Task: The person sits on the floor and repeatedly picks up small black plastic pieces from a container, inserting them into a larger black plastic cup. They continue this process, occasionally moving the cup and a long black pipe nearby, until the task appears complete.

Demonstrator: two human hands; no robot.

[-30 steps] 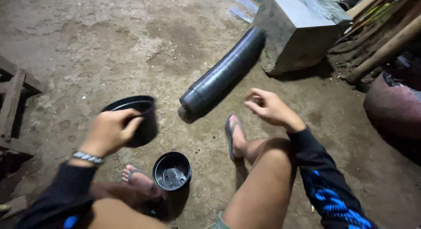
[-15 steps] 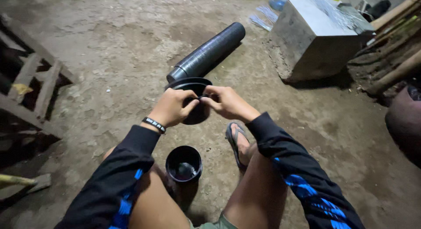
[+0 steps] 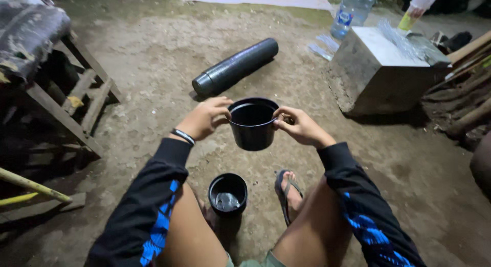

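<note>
While apparently empty, two black pots point(image 3: 252, 123).

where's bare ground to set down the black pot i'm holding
Bare dirt lies between the long black stack of nested pots and the wooden frame, and right of the sandalled foot. It is crowded between the legs around the small black pot, and by the metal box.

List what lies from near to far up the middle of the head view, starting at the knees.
Small black plastic pot on the ground → black plastic pot held up by left hand and right hand → long black stack of nested pots lying on dirt.
</note>
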